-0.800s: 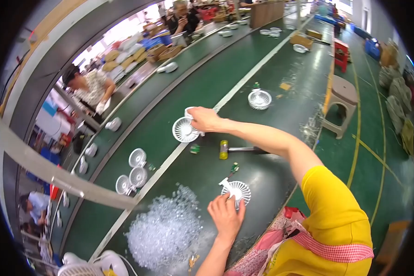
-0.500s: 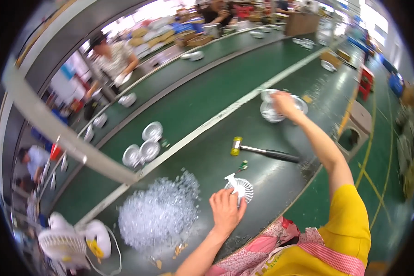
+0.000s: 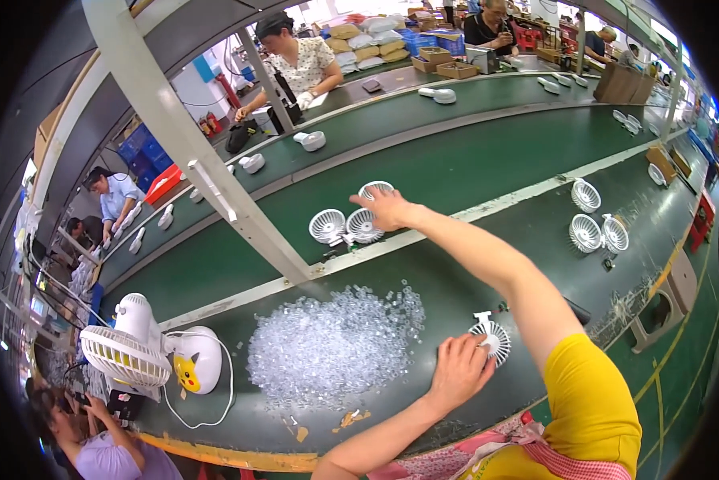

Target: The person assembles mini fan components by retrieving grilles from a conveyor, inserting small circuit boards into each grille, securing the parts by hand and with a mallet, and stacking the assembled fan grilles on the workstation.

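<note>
My left hand holds a small white fan housing with radial slats and a short stem down on the dark table. My right hand is stretched out past the pale rail, fingers apart, above a cluster of similar housings on the green belt. One of them, the rear housing, lies partly under the hand; I cannot tell whether the fingers touch it. The left housing and the middle housing are close by. My right forearm hides most of the hammer, leaving its black handle end in sight.
A heap of small clear plastic pieces covers the table's middle. Left of it stands a white desk fan with a cord. More fan housings sit at the right. A metal post rises by the rail. Co-workers sit across the belt.
My right hand has left the housings at the right and swung left to those on the belt. My left hand stays on its housing. The view has turned left.
</note>
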### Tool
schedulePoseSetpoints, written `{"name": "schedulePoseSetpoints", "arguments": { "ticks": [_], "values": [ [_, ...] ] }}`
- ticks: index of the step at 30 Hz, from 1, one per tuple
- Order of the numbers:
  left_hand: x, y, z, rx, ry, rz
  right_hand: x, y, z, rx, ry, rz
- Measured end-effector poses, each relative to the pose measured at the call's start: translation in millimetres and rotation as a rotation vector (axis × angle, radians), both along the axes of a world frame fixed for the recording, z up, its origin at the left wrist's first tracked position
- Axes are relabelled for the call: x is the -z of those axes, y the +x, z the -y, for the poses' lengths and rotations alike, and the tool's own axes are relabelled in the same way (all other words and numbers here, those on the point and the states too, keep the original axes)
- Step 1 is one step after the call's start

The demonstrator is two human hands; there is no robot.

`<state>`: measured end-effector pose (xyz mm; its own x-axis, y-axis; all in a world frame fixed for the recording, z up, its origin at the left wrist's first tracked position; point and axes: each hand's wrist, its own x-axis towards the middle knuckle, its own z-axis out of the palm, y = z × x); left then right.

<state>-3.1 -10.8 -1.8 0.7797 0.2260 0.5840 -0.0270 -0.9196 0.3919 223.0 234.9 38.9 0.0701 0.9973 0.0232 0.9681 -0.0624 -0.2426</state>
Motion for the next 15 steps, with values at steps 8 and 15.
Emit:
{"name": "schedulePoseSetpoints", "arguments": {
  "ticks": [8, 15],
  "values": [
    [2, 2, 1, 0.021, -0.027, -0.009, 30, 14, -31, -0.036, 0.001, 0.141],
    [1, 2, 0, 0.032, -0.02, 0.021, 13, 104, 44, 0.165, 0.186, 0.316]
  ]
}}
